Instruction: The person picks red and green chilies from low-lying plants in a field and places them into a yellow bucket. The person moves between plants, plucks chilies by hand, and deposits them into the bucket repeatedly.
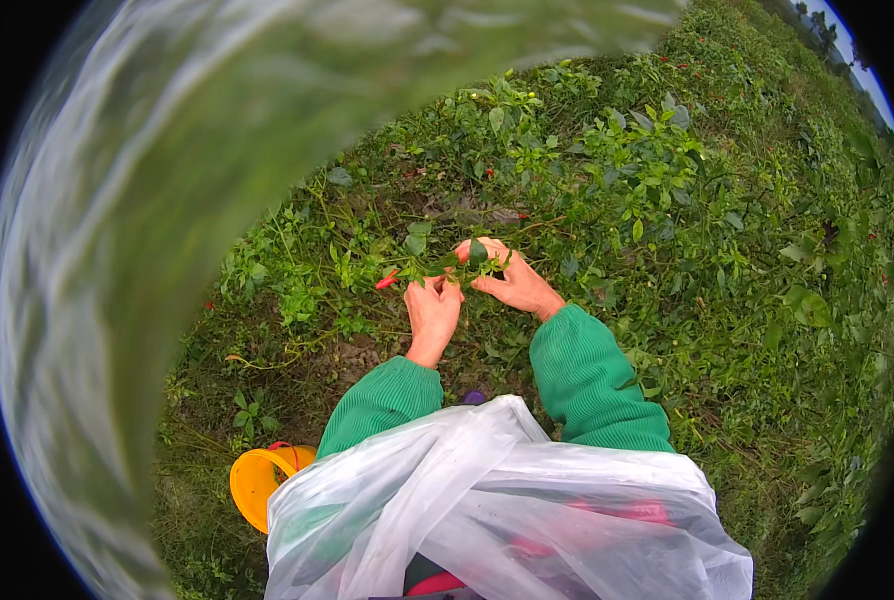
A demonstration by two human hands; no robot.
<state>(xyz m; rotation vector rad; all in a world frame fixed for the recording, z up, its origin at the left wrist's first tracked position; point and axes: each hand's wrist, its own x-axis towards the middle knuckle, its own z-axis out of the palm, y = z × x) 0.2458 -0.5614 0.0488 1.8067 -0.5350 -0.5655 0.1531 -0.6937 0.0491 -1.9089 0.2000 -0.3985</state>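
So, left hand [433,312]: narrow grip, contents unclear
Right hand [517,285]: behind dark leaf [478,251], can't tell grip
Red pepper [386,281]: beside left hand

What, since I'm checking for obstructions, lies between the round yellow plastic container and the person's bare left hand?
In the head view, the ribbed green fabric sleeve lies between the yellow container and the left hand.

pepper [386,281] sits left of the left grip [434,314]
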